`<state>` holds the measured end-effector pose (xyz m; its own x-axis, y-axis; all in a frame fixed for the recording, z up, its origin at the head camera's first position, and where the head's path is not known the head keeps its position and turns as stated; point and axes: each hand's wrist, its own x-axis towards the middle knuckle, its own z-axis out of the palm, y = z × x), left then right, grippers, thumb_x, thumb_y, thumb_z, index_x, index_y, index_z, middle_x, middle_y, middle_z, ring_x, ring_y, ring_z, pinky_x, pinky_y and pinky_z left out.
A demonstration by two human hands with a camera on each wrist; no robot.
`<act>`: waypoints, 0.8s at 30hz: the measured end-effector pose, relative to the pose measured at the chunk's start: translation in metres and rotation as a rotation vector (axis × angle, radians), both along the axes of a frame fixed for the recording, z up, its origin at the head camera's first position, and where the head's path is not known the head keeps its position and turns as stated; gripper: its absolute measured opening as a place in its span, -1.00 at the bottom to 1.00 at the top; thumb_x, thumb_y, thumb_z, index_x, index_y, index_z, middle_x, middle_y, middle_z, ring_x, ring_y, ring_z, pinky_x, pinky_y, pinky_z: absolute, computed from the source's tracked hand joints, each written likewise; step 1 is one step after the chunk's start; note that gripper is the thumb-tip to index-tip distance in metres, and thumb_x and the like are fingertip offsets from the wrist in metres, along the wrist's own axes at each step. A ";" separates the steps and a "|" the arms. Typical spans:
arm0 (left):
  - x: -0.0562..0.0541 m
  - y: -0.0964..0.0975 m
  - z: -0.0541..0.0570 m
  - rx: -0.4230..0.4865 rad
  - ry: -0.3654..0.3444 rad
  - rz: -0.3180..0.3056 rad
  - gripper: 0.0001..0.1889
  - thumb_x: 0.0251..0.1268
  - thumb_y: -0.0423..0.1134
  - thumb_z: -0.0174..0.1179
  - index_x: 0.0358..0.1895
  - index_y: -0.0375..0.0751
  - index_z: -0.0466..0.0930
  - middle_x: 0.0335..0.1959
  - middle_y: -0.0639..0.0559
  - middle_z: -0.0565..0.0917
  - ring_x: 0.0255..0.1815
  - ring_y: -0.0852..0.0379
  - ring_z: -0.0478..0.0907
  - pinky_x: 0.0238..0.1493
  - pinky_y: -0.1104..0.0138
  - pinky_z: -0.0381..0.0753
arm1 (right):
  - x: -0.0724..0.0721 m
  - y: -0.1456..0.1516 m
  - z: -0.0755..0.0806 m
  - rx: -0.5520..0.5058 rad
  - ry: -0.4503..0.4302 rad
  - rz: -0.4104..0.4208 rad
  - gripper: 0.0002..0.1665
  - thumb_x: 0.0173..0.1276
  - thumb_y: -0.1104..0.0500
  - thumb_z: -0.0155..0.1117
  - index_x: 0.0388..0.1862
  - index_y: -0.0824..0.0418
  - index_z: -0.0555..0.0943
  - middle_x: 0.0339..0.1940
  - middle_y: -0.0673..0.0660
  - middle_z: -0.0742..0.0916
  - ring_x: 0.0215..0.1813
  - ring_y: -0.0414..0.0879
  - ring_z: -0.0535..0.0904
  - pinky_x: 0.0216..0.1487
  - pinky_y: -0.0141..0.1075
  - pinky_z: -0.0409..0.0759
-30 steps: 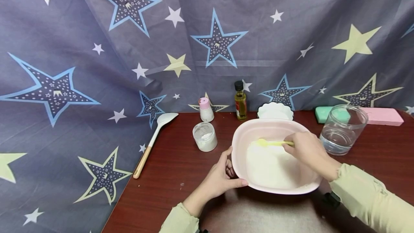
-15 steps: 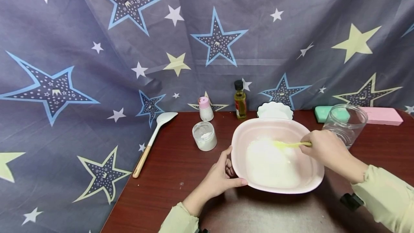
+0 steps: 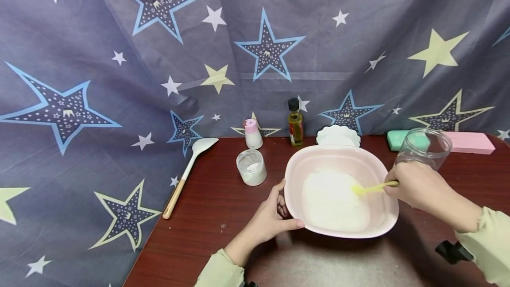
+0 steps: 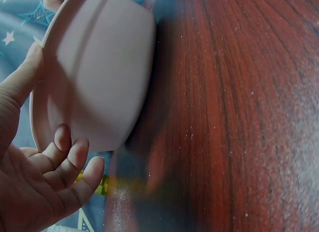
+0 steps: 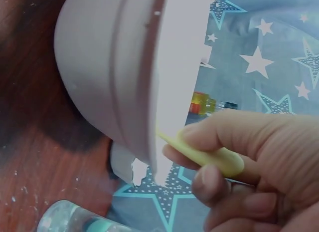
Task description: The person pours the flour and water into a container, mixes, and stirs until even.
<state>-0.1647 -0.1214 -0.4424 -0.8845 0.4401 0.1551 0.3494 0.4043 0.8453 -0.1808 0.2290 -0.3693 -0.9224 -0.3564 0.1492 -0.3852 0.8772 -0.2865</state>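
My left hand holds the left side of a pale pink basin, thumb on the near rim and index finger at the left rim. In the left wrist view the other fingers are loosely bent beside the basin's outer wall. White contents cover the basin's bottom; whether powder or wet I cannot tell. My right hand pinches the handle of a small yellow spoon over the basin's right side. Its head is at the white contents. The right wrist view shows the spoon handle between thumb and fingers.
Behind the right hand stands a glass jar, partly hidden. Further back are green and pink blocks, a scalloped white dish and an oil bottle. Leftward are a pink-capped shaker, a powder jar and a ladle-like utensil.
My right hand has moved right and slightly down with the yellow spoon, from the basin's middle to its right side, now covering part of the glass jar. The left hand has stayed put.
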 end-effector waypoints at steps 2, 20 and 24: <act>0.003 0.002 0.006 0.002 0.000 -0.001 0.07 -0.04 -0.31 0.53 0.50 -0.32 -0.02 -0.39 -0.23 0.60 -0.35 -0.18 0.55 -0.29 0.22 0.60 | 0.001 0.001 0.001 0.002 0.005 0.012 -0.88 -0.04 0.26 0.41 -0.64 0.04 0.70 -0.69 -0.17 0.51 -0.63 -0.24 0.30 -0.61 -0.32 0.28; 0.014 0.006 0.032 0.014 -0.018 -0.006 0.01 -0.02 -0.37 0.50 0.46 -0.47 0.00 -0.38 -0.35 0.58 -0.33 -0.31 0.53 -0.28 0.18 0.59 | 0.008 0.010 0.002 -0.010 -0.082 0.206 -0.74 -0.06 0.24 0.49 -0.69 -0.12 0.64 -0.73 -0.31 0.44 -0.58 -0.38 0.22 -0.56 -0.42 0.25; 0.007 0.004 0.015 0.007 -0.006 0.004 0.05 -0.04 -0.35 0.52 0.48 -0.40 -0.01 -0.39 -0.28 0.60 -0.34 -0.25 0.54 -0.27 0.16 0.60 | 0.008 0.008 -0.001 -0.025 -0.107 0.245 -0.79 -0.02 0.18 0.53 -0.64 -0.12 0.68 -0.72 -0.35 0.46 -0.57 -0.41 0.24 -0.55 -0.42 0.29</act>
